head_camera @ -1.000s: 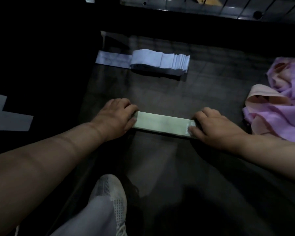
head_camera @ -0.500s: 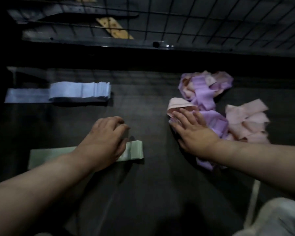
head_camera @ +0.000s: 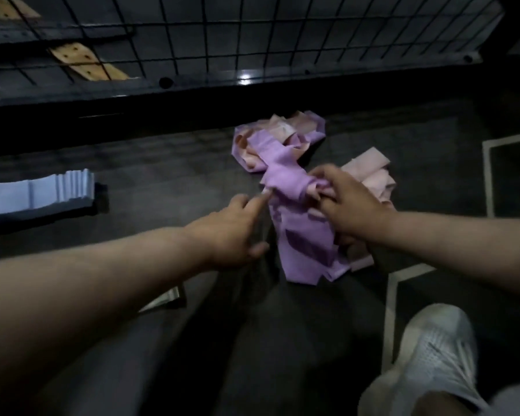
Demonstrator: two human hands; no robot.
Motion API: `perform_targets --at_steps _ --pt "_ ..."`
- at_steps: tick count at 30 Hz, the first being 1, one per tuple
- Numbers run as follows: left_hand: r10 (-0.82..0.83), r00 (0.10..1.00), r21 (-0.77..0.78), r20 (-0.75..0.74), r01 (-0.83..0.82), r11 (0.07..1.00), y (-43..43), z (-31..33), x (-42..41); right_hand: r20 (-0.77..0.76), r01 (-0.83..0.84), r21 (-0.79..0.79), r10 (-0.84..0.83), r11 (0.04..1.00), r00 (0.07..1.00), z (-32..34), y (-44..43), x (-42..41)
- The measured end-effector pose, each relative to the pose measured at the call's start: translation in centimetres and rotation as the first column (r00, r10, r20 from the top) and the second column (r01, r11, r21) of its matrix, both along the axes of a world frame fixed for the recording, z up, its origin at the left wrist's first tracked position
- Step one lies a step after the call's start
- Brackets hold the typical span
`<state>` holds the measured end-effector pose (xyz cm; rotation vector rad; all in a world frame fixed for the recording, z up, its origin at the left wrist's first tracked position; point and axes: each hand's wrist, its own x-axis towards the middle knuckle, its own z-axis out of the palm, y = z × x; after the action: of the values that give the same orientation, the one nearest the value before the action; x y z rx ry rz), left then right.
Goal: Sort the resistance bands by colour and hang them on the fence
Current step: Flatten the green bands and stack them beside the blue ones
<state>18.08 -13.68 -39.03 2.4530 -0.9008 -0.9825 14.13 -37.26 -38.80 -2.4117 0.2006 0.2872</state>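
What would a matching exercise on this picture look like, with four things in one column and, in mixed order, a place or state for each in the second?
Things:
1. blue bands
2. purple band
3. wire fence
4. white shoe

Places or states:
a. bottom right corner
b. gripped by the right hand
c. neat stack at the left edge
d. across the top

Pairs: 1-c, 2-b, 3-d, 4-a.
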Motion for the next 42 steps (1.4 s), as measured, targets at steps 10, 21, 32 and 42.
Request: perform_targets --at_steps 10,21,32,42 --pt "0.635 0.593 -0.308 -0.494 -0.803 0.51 -6.3 -0.7 1.2 -0.123 0.044 0.222 -0.017 0.974 0.992 3.2 -2.2 1.2" --pt "0.786 0.309 -0.166 -0.536 -0.951 0.261 -2.1 -3.3 2.1 -0.4 -0.242 -0.397 0.07 0.886 0.914 -2.0 -6.7 -4.0" --pt "0.642 0.506 -0.255 -0.576 -0.858 0.447 -7.1 -1.1 1.2 0.194 0.238 0.045 -0.242 0.97 0.951 3.7 -5.0 3.1" --pt "0.331 0.772 -0.138 -0.543 -0.47 0.872 -5.4 -1.0 0.6 -0.238 0.067 -0.159 -0.104 0.985 0.966 0.9 -1.5 3.2"
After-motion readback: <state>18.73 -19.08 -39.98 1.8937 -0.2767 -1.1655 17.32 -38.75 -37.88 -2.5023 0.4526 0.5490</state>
